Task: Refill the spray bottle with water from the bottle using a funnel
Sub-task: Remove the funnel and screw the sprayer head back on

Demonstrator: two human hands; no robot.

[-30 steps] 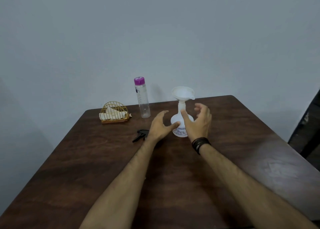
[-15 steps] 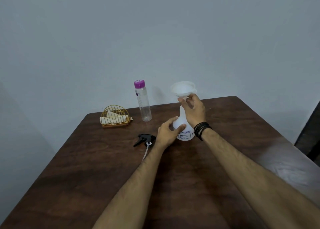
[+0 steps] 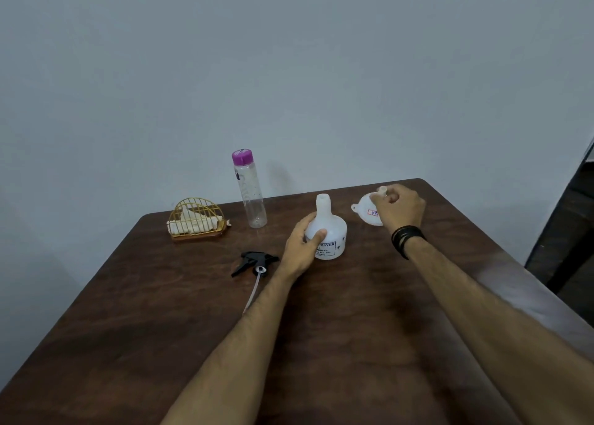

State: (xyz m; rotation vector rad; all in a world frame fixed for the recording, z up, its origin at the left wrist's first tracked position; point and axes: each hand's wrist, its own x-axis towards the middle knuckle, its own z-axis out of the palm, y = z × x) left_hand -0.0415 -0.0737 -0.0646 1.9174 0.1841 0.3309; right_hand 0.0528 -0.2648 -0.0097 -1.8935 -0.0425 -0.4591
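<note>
My left hand (image 3: 302, 248) grips the spray bottle (image 3: 328, 231) mid-table (image 3: 353, 328); my right hand (image 3: 398, 207) pinches the funnel (image 3: 368, 211) near the far right corner, below a grey wall (image 3: 289, 71).

Dark wood-grain table (image 3: 353, 328), slight sheen. White matt plastic spray bottle (image 3: 331, 231) and funnel (image 3: 368, 211). Clear glossy plastic bottle (image 3: 252, 199); gold wire basket (image 3: 196, 219).

funnel (image 3: 369, 211) lifted off spray bottle (image 3: 328, 231), moved right

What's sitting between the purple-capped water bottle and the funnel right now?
In the head view, the uncapped spray bottle stands between the water bottle and the funnel, with the left hand holding it.
</note>
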